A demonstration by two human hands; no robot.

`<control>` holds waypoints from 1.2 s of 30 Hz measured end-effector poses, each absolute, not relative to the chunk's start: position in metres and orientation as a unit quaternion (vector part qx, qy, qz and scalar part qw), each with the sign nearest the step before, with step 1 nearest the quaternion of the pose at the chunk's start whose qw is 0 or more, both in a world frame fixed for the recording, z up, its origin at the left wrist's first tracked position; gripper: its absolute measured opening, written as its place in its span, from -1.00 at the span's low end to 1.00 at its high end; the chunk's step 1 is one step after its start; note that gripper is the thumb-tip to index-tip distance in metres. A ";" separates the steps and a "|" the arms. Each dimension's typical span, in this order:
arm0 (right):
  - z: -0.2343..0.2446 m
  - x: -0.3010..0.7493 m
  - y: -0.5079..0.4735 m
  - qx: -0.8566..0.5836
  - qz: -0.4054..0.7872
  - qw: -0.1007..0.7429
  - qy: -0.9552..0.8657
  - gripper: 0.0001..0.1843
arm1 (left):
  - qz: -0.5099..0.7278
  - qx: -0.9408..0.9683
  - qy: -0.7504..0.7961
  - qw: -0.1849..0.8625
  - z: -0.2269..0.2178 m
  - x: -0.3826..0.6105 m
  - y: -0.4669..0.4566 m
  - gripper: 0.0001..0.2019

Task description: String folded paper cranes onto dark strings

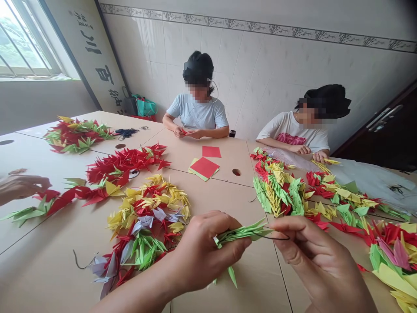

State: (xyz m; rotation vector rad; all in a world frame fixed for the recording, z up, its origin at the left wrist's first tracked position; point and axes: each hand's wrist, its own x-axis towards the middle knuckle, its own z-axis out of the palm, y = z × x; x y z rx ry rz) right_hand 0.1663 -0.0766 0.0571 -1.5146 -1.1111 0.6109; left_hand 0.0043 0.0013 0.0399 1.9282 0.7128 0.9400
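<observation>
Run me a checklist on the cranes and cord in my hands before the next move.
Left hand firmly around the green paper cranes: ok.
Right hand fingers on the dark cord: ok.
Cranes held clear of the multicoloured crane heap: ok.
Green crane tip below the left hand in line with the rest: not ok, it juts downward.
Cord secured at the far end of the cranes: cannot tell, the left hand hides it.
</observation>
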 end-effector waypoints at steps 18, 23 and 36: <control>0.047 0.204 -0.072 -0.464 0.351 0.609 -0.539 -0.75 | 0.284 0.602 0.248 0.705 0.034 -0.005 0.007 -0.72; 0.048 0.202 -0.072 -0.472 0.322 0.596 -0.564 -0.71 | 0.291 0.627 0.252 0.677 0.038 -0.006 0.008 -0.74; 0.054 0.178 -0.069 -0.559 0.175 0.469 -0.661 -0.92 | 0.325 0.668 0.282 0.607 0.044 -0.003 0.005 -0.79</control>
